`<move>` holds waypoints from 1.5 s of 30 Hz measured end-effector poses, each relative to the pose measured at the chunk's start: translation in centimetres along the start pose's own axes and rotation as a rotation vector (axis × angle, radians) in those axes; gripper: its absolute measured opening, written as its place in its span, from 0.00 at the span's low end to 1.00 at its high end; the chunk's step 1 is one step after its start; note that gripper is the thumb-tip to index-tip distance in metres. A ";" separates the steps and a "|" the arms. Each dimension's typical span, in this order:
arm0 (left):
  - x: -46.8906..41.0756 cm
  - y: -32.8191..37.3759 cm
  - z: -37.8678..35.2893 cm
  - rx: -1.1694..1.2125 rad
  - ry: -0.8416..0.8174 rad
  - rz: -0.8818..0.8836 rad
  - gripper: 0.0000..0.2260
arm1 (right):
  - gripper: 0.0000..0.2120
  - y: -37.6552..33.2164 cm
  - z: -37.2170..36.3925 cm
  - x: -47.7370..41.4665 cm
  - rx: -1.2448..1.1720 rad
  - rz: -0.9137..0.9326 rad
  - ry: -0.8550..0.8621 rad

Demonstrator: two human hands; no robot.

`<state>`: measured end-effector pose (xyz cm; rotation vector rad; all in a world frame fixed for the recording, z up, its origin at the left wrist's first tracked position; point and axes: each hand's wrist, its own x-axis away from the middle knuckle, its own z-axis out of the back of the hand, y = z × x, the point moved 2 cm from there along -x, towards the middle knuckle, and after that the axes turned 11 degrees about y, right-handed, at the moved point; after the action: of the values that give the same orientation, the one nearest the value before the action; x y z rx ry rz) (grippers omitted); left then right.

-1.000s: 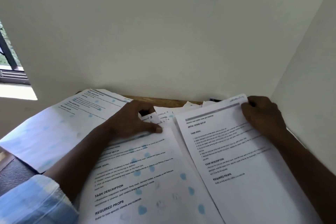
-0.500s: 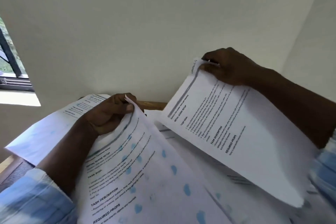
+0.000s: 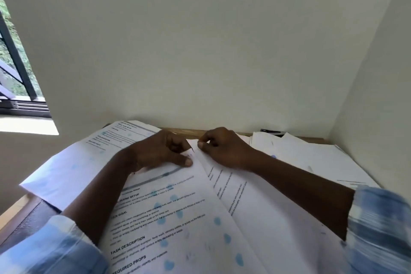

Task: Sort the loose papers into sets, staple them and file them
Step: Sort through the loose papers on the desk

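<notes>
Office desk [image 3: 222,133] corner, printed papers [image 3: 178,218], window [image 3: 17,73]

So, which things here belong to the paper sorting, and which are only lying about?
Job: blue-spotted printed sheet, held by left hand; white printed sheet, pinched by right hand; far-left printed sheet; loose white paper pile.
Lying about: small dark object at the back, too hidden to identify; dark-framed window.

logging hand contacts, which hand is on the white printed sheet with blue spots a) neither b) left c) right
b: the left hand holds the white printed sheet with blue spots, thumb on top; the right hand pinches the plain white printed sheet beside it.
</notes>
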<state>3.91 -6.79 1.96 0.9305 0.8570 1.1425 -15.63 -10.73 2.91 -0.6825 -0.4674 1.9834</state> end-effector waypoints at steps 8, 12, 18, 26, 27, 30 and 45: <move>-1.2 -0.6 -1.0 -0.246 0.043 -0.012 0.14 | 0.21 1.8 -0.6 2.9 -0.152 -0.247 -0.006; -1.5 -0.4 -2.1 -0.498 0.085 -0.109 0.17 | 0.20 1.5 -1.9 3.5 -0.212 -0.309 0.001; -1.5 -1.6 -1.6 -0.804 0.156 0.010 0.36 | 0.22 3.0 0.4 5.7 0.220 -0.201 0.008; -1.2 -0.2 -2.4 -1.145 0.192 0.135 0.42 | 0.35 3.5 -0.3 8.2 0.401 -0.242 -0.007; -1.2 -0.1 -2.4 -1.155 0.187 0.153 0.42 | 0.36 3.4 -0.3 8.2 0.386 -0.251 -0.008; -1.3 -0.3 -2.3 -1.126 0.143 0.198 0.42 | 0.36 3.5 0.0 8.0 0.322 -0.278 -0.018; -1.3 -2.2 -1.3 -0.682 0.358 -0.195 0.29 | 0.42 3.5 0.2 8.4 0.123 -0.365 0.027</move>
<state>3.26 -8.16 -0.46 0.0804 0.7396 1.3239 -21.37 -4.96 -1.23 -0.5059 -0.4171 1.6411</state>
